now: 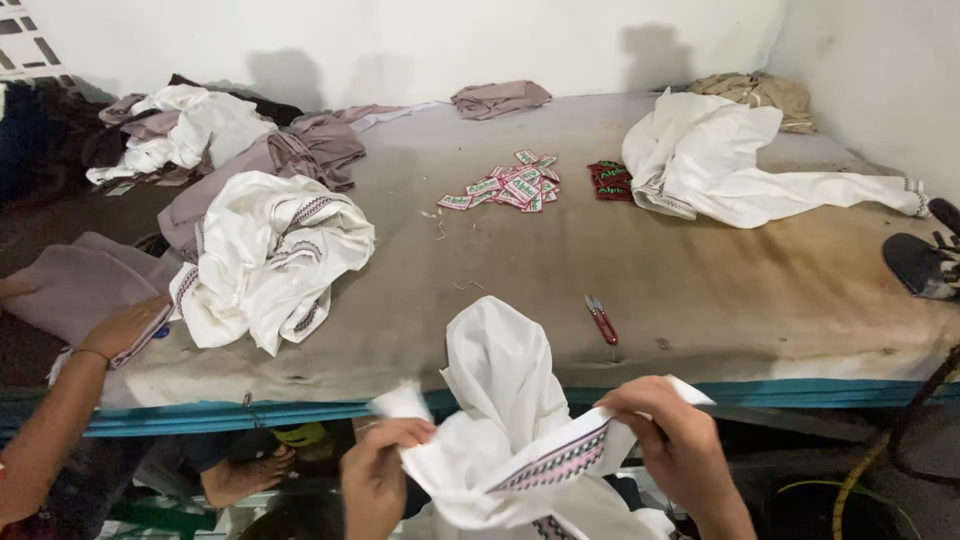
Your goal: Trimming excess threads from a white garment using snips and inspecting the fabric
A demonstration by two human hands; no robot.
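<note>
- White garment (510, 440) with patterned trim is stretched between both hands.
- Left hand (378, 478) pinches its edge.
- Right hand (668, 430) pinches the trim corner, near the red snips (601, 320).

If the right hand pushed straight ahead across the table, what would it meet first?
Probably the red-handled snips, lying just beyond the right hand and the white garment it grips; depth is uncertain.

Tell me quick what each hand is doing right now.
Left hand: shut, pinching the edge of the white garment.
Right hand: shut, gripping the same white garment by its patterned trim.
</note>
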